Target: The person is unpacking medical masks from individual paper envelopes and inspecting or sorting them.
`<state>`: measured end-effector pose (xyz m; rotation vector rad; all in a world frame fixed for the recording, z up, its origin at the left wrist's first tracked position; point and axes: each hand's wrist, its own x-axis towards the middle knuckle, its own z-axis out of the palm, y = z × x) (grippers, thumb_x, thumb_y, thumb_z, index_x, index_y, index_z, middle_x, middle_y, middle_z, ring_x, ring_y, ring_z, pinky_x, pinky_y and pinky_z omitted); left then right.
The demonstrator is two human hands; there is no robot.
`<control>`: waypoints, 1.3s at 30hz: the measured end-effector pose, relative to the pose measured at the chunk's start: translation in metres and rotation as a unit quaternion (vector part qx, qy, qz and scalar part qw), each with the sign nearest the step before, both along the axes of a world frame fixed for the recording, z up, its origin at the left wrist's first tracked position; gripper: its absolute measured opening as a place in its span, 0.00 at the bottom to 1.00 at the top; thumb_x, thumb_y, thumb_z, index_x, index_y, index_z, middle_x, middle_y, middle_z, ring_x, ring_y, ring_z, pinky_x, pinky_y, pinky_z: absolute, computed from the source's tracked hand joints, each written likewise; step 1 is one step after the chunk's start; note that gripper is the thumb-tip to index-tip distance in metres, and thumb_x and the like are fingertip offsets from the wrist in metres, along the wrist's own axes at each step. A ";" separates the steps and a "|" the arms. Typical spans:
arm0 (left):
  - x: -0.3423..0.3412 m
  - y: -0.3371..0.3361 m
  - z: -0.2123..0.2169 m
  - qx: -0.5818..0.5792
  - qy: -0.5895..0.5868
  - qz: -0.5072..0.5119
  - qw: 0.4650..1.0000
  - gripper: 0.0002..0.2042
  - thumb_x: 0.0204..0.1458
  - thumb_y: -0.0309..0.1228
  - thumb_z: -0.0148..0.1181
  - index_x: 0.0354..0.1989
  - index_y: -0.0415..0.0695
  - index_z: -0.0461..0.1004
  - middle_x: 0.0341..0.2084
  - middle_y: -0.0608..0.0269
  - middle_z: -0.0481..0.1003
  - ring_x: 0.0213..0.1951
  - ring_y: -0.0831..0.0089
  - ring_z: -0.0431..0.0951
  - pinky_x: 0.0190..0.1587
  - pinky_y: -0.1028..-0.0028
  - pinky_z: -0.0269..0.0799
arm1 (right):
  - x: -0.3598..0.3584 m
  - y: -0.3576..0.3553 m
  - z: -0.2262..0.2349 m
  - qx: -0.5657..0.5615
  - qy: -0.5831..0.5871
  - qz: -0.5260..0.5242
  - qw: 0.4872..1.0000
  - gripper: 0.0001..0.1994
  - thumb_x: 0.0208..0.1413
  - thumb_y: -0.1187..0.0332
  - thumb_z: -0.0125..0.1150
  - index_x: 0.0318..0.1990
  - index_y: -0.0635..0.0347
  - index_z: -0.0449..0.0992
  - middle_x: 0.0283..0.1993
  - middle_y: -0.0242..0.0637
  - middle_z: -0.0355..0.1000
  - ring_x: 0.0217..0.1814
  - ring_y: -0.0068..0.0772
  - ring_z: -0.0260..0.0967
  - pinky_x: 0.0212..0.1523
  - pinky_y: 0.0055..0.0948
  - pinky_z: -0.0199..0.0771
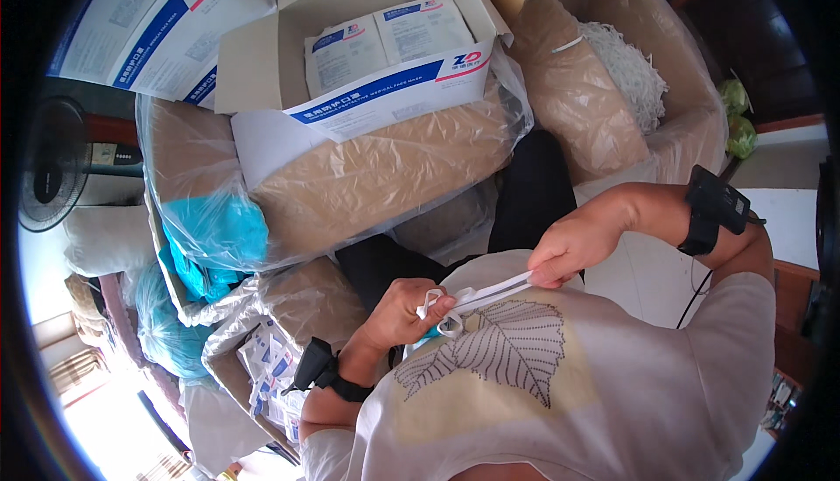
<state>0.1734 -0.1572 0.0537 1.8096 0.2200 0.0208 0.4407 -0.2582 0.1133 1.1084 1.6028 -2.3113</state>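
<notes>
The left hand (404,310) pinches looped white straps (516,284), too bunched to count; the right hand (560,252) pinches their other end. They stretch over one shirt (647,332), long axis running left-near to right-far, pointing slightly away. Farther off, two packs (346,56) show in one open box (385,100).

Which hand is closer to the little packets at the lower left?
Left. The left hand is up and right of the packets in the picture; the right hand is farther right and higher.
</notes>
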 end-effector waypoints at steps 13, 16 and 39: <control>-0.059 0.063 -0.049 -0.188 0.008 0.420 0.888 0.25 0.55 0.51 0.37 0.37 0.37 0.67 0.33 0.56 0.73 0.37 0.72 0.71 0.39 0.75 0.66 | -0.024 0.001 -0.161 0.036 -0.054 -0.439 0.896 0.17 0.56 0.63 0.49 0.47 0.66 0.65 0.43 0.39 0.67 0.42 0.26 0.67 0.42 0.23 0.68; -0.032 0.061 -0.037 -0.105 -0.060 0.444 0.888 0.32 0.51 0.60 0.34 0.44 0.39 0.64 0.31 0.60 0.72 0.33 0.73 0.70 0.38 0.75 0.64 | -0.061 0.020 -0.193 0.262 -0.150 -0.379 0.875 0.22 0.56 0.59 0.49 0.53 0.66 0.62 0.51 0.45 0.65 0.52 0.33 0.63 0.51 0.28 0.63; 0.024 0.021 -0.039 -0.276 -0.078 0.571 0.770 0.28 0.56 0.34 0.45 0.61 0.46 0.38 0.40 0.55 0.67 0.41 0.71 0.67 0.43 0.72 0.65 | -0.127 0.052 -0.096 0.179 0.131 -0.720 0.657 0.13 0.57 0.59 0.47 0.35 0.61 0.69 0.28 0.23 0.63 0.29 0.13 0.55 0.31 0.17 0.60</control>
